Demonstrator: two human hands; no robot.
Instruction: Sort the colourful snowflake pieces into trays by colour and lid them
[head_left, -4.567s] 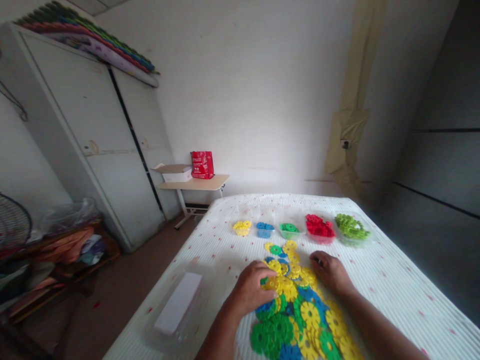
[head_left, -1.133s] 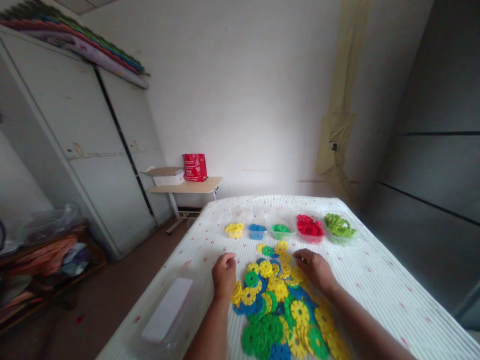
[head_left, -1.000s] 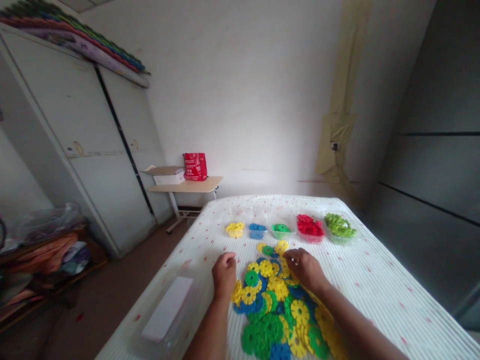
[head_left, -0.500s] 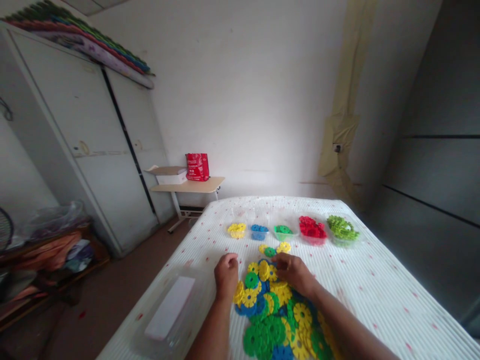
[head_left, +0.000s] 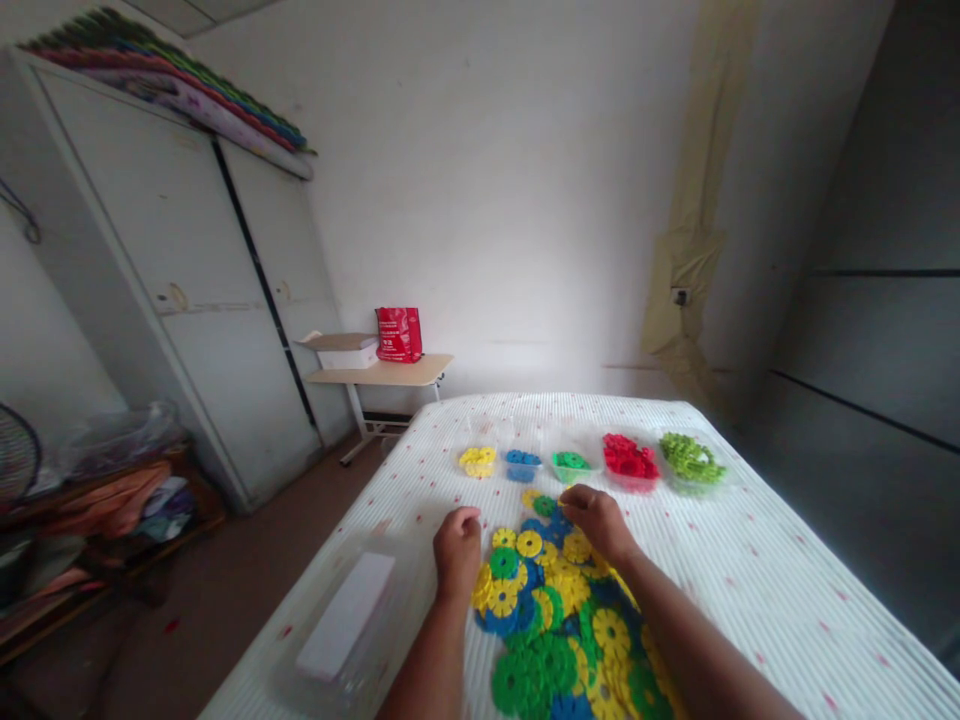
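Note:
My left hand is curled closed just left of the heap of notched plastic discs; the inside of its grip is hidden. The heap mixes yellow, green and blue discs, many overlapping. At its far end my right hand reaches in with fingers pinched together, at the edge of a yellow disc. Whether a disc is between those fingers I cannot tell. Just left of the fingertips lie a green disc and another yellow disc. Blue discs show below them.
Clear tubs line the table's far side: yellow pieces, blue pieces, green pieces, red pieces and light green pieces. A clear container with a pale lid-like slab lies at left on the white tablecloth.
My right hand has moved away from me, from the yellow discs to the far end of the pile, uncovering blue discs. My left hand stays nearly still. The view has shifted slightly.

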